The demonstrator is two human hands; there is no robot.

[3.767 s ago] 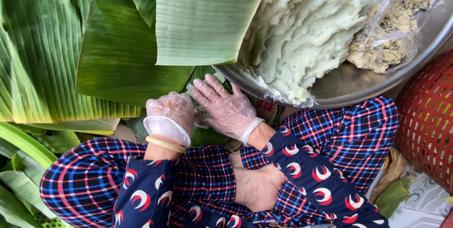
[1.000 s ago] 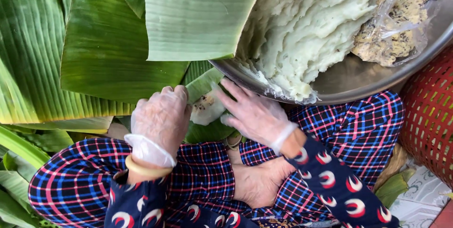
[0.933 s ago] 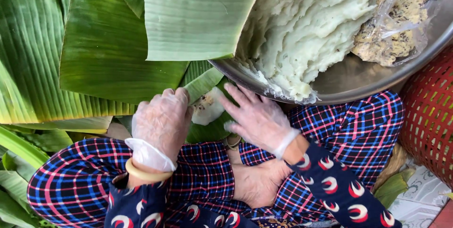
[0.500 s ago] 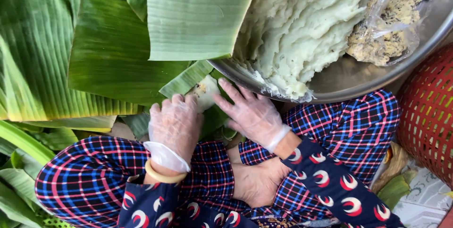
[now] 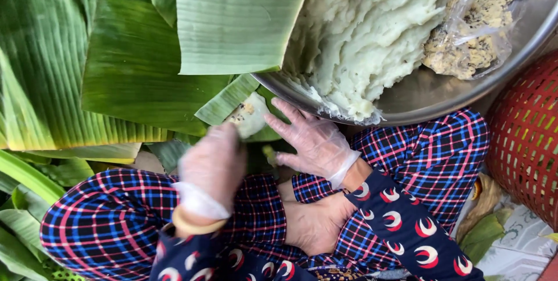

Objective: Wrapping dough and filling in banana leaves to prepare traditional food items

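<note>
Broad green ribbed banana leaves (image 5: 110,66) cover the far left of the scene, overlapping in layers, with one paler rectangular cut piece (image 5: 238,19) lying on top and reaching over the rim of a large round metal basin (image 5: 442,92) at the far right. The basin holds a big mound of pale greenish-white mashed dough (image 5: 366,31) and, further right, a clear plastic bag of crumbly yellowish filling with dark specks (image 5: 482,25). A red woven plastic basket (image 5: 526,135) stands at the right edge, just beside the basin. Near the camera, the person's knees in blue, red and white checked trousers (image 5: 110,223) spread left and right, with a bare foot (image 5: 314,226) tucked between them, and dark blue sleeves with red and white crescents cover the forearms. The left hand (image 5: 212,162), in a thin clear glove with a yellowish band at the wrist, is blurred and curled over the near end of a narrow strip of green leaf carrying a small flattened white piece of dough (image 5: 247,115); whether it grips it cannot be told. The right hand (image 5: 311,138), gloved likewise, has its fingers spread wide and flat, touching the right edge of that piece, which lies just below the basin's near rim
</note>
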